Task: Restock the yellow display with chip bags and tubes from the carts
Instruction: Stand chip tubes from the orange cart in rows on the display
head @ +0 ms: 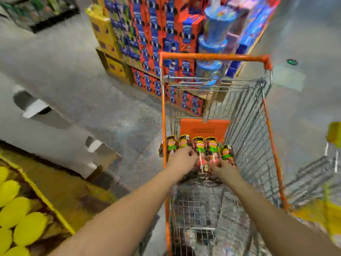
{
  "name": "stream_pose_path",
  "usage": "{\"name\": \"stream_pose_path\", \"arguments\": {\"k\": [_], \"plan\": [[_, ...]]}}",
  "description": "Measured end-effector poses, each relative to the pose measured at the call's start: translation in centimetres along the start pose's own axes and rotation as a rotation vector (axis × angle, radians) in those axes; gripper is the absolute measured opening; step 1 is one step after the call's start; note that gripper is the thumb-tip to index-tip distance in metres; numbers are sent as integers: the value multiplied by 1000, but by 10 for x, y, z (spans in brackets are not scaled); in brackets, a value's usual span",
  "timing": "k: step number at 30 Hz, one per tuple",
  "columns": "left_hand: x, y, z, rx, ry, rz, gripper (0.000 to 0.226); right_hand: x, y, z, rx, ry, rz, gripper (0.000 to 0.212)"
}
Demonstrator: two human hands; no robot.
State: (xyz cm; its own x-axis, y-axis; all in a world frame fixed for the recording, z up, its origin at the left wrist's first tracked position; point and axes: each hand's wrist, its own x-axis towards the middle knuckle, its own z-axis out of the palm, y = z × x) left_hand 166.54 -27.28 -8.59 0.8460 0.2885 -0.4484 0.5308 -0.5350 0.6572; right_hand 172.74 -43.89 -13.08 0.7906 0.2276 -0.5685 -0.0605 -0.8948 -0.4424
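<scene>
while both my hands reach the tubes (201, 152) at the far end of the cart (215, 58), grip too blurred to tell; left hand (181, 157), right hand (224, 168). yellow display (27, 209) near left, restocking looks unfinished.

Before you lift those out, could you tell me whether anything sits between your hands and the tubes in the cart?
Nothing visible does. Both the left hand and the right hand are already at the row of tubes standing in the orange cart, reaching from above; blur hides the exact grip.
</scene>
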Motion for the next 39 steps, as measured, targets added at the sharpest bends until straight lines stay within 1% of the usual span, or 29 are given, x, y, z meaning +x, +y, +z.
{"name": "stream_pose_path", "arguments": {"k": [2,3,7,9,11,13,15,18,20,22,23,25,28,29,30,32,33,35,37,39], "plan": [[38,-1,29,25,-42,-78,18,35,30,-6,-39,-34,62,19],[48,-8,35,42,-51,-122,19,45,39,-4,-49,-43,80,19],[109,-36,74,82,-28,-298,24,103,79,11,87,-57,179,47],[136,-45,93,58,-14,-377,36,127,84,17,157,-46,202,61],[157,-49,107,59,-36,-435,49,142,84,21,204,-67,230,76],[174,-55,120,74,-51,-496,55,158,88,31,229,-117,232,86],[181,-59,126,114,-32,-519,55,162,89,39,211,-144,184,89],[185,-63,140,231,-1,-501,55,168,94,53,175,-102,166,87],[186,-60,143,286,2,-512,64,166,92,54,206,-85,193,85],[184,-58,145,253,-18,-595,74,162,95,55,244,-87,240,89],[182,-56,144,216,-27,-651,75,158,95,54,272,-105,266,91],[176,-56,144,151,-35,-707,73,150,99,57,313,-118,288,94],[168,-56,150,101,5,-681,68,142,105,63,362,-109,316,102],[165,-54,153,99,18,-661,69,138,103,61,370,-111,338,100],[164,-54,157,100,31,-642,70,139,104,63,399,-101,344,95],[160,-56,160,29,78,-619,68,131,101,65,494,-68,348,81],[157,-56,157,-19,102,-605,68,124,99,65,531,-66,347,79],[155,-54,153,-88,129,-587,73,115,99,66,588,-45,342,81],[144,-47,143,-136,136,-572,79,102,94,66,658,-41,315,77],[129,-35,131,-152,175,-507,78,81,78,59,701,-6,236,68]]}}
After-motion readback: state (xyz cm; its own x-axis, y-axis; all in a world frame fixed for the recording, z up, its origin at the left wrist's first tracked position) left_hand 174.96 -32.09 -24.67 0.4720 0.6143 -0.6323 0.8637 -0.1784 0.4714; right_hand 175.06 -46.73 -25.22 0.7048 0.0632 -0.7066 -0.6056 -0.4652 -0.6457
